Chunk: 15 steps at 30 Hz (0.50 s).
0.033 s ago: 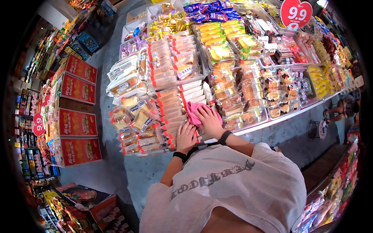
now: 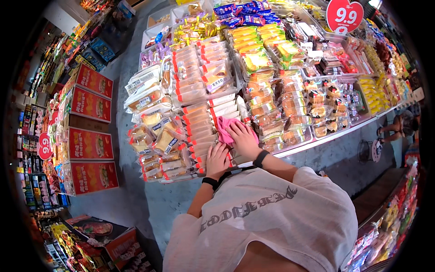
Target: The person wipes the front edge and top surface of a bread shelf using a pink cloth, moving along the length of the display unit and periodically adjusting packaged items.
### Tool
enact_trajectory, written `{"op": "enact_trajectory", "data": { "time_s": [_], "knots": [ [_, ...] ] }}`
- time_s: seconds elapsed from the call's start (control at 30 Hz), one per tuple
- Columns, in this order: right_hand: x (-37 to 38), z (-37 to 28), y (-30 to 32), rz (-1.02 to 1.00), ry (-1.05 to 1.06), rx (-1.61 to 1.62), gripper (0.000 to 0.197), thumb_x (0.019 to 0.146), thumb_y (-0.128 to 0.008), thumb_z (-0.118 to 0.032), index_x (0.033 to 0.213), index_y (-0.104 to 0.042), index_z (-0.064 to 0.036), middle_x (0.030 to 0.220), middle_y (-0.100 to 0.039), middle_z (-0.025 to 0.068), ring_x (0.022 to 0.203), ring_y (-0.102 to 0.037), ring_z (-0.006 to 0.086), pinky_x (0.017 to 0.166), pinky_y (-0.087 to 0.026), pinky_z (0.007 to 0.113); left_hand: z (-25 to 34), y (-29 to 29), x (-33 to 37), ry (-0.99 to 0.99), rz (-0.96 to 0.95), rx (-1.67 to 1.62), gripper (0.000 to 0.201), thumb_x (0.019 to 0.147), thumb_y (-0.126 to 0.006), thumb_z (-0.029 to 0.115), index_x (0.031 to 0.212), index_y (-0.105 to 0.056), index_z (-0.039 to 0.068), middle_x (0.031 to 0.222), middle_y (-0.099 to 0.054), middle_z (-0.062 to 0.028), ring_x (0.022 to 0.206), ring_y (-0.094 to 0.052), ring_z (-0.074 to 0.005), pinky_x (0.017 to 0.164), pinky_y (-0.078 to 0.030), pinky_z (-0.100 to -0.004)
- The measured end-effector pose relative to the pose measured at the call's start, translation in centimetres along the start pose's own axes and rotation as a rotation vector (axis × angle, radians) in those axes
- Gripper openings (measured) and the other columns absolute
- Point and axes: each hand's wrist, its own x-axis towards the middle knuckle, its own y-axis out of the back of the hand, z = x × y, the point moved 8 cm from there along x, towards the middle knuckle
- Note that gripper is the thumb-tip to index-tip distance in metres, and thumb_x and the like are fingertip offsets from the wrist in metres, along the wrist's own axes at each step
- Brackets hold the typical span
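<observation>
I stand at a display table (image 2: 326, 138) packed with wrapped snacks and cakes. My right hand (image 2: 244, 138) lies on a pink cloth (image 2: 224, 126) and presses it onto the clear packs with orange-red edges (image 2: 199, 120) near the table's front. My left hand (image 2: 217, 158) rests flat beside it, fingers spread, on the packs at the front edge and holds nothing. Each wrist has a black band. My white shirt hides the table edge below the hands.
Red cartons (image 2: 90, 109) are stacked on the floor at the left. A red heart-shaped price sign (image 2: 344, 16) stands at the back right. Another person's legs (image 2: 398, 124) show at the right. Shelves of goods line both sides of the grey floor (image 2: 131, 204).
</observation>
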Motion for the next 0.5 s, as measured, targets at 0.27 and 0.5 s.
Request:
{"op": "enact_trajectory", "data": {
  "time_s": [0.27,0.5],
  "knots": [
    [9.5,1.8,-0.8,0.089,-0.170,-0.067,0.057,0.086,-0.052,-0.014,0.142,-0.042,-0.0119,0.148,-0.041,0.0120,0.137,-0.036,0.0321,0.113,-0.028,0.047,0.5,0.7,0.1,-0.047,0.044,0.002,0.037,0.081,-0.059,0.015,0.117,-0.061,0.007,0.129,-0.056,-0.0083,0.130,-0.045,-0.0268,0.112,-0.027,-0.0516],
    [9.2,2.8,-3.1,0.050,-0.141,-0.140,0.064,0.084,-0.060,-0.029,0.142,-0.040,-0.0099,0.148,-0.040,0.0120,0.136,-0.037,0.0324,0.114,-0.025,0.046,0.4,0.8,-0.2,-0.080,0.090,-0.029,0.035,0.080,-0.061,0.013,0.115,-0.062,0.008,0.126,-0.057,-0.0067,0.127,-0.047,-0.0261,0.110,-0.030,-0.0506]
  ]
}}
